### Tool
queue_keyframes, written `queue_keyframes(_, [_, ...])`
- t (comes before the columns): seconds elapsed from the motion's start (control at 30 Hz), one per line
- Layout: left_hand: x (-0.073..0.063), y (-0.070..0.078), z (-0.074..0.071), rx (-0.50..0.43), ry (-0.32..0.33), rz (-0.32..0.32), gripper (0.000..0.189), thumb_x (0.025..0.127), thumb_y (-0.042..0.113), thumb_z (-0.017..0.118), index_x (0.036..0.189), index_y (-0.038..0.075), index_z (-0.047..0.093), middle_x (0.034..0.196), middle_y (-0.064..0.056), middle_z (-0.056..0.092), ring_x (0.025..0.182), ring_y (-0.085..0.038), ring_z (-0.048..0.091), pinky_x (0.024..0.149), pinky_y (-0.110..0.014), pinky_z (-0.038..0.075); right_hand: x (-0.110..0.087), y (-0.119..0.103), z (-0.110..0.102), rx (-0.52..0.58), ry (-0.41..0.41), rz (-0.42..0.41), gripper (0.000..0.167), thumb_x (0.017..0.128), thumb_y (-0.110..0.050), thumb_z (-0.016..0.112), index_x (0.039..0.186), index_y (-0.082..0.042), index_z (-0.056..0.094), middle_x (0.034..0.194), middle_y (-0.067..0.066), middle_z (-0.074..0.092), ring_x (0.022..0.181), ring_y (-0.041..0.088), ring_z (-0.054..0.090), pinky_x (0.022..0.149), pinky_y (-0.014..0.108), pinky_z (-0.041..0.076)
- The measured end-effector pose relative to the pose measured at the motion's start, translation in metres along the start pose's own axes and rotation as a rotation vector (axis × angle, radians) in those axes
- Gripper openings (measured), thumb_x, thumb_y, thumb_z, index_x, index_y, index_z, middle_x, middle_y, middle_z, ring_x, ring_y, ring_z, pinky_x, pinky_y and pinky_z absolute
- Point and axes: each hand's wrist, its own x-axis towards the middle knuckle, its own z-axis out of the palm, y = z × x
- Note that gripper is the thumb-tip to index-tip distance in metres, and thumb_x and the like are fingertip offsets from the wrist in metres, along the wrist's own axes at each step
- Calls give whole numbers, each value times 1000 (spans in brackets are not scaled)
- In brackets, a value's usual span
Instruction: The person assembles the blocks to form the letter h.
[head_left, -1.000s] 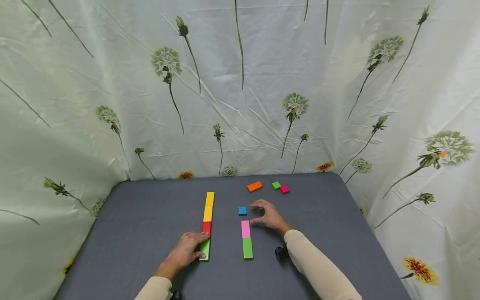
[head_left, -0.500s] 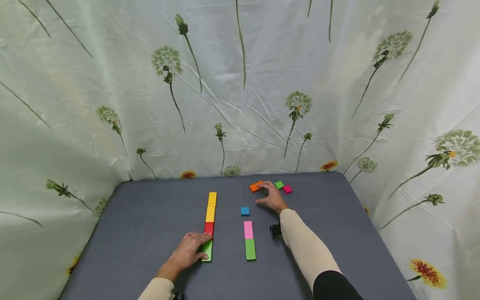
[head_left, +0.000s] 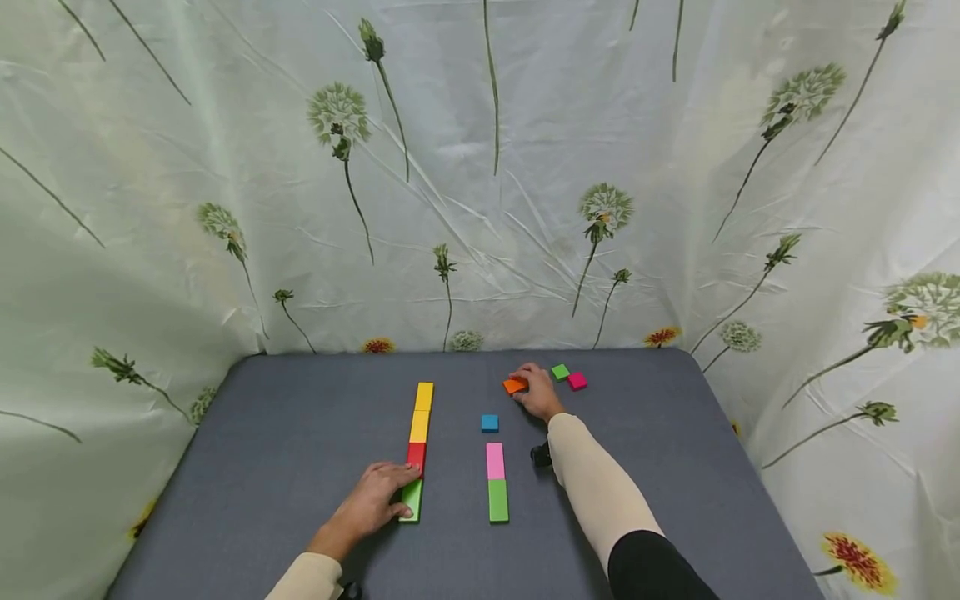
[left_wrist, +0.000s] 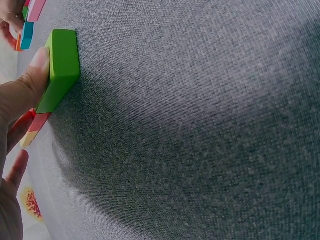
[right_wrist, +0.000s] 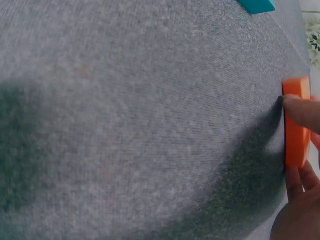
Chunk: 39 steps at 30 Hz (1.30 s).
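My left hand rests on the near end of a row of flat blocks. Its thumb lies on a green block and its fingertips touch a red block. Beyond the red one, two yellow blocks continue the line. At the back of the table, my right hand has thumb and fingers on either side of an orange block. In the right wrist view the thumb is against the long side of the orange block, which lies on the table; part of it is hidden by the hand.
A blue block sits slightly apart from a pink block, which touches another green block. A small green block and a crimson block lie right of my right hand. A flowered curtain surrounds the grey table.
My right hand has moved away from beside the blue and pink blocks, toward the back, and its fingers have closed around the orange block. The left hand has stayed on its row.
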Motion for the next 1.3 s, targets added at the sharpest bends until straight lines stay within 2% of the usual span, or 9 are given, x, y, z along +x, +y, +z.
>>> queue_keyframes(0.1, [0,0,-1,1,-1,-1,59,67,24,83,118,0,67,115,-10,69,109,-25,62,94,-46,43,-2,0,-1,22,5,3,32,83,5,69,114,1,68,116,17,56,109,36,47,97,49,41])
queue_keyframes(0.3, [0,2,-1,12,9,3,58,66,24,83,117,0,67,114,-9,70,109,-25,62,94,-46,43,-4,5,-4,0,-12,-5,31,78,-1,76,109,2,69,109,15,63,105,33,55,99,47,41])
queue_keyframes(0.63, [0,2,1,21,41,35,58,65,24,84,115,-1,68,112,-9,70,108,-25,63,92,-45,45,-11,3,-13,73,-18,107,32,77,-2,78,108,1,69,106,14,62,101,29,57,95,44,47])
queue_keyframes(0.73, [0,2,0,27,41,40,59,66,25,84,115,-1,68,113,-10,70,107,-24,64,91,-45,45,-12,-1,-15,91,-9,111,31,77,-2,78,107,1,69,105,13,62,98,28,58,93,43,48])
queue_keyframes(0.97, [0,1,-1,26,16,34,59,67,26,83,117,-1,67,113,-9,70,107,-24,63,92,-45,44,-18,-13,-16,95,-14,100,29,78,-5,78,106,-2,71,101,9,62,93,25,56,91,41,48])
queue_keyframes(1.1, [0,0,0,25,21,47,58,67,26,84,116,-1,68,112,-9,70,106,-24,63,91,-44,45,-24,-19,-14,83,1,54,29,77,-6,79,105,-2,71,99,8,62,91,24,56,87,41,48])
queue_keyframes(1.3, [0,-1,1,25,36,71,57,66,25,84,114,-1,68,110,-9,70,104,-24,64,90,-44,46,-33,-29,-6,100,-25,20,30,77,-7,79,106,-3,72,98,6,62,91,23,55,85,41,48])
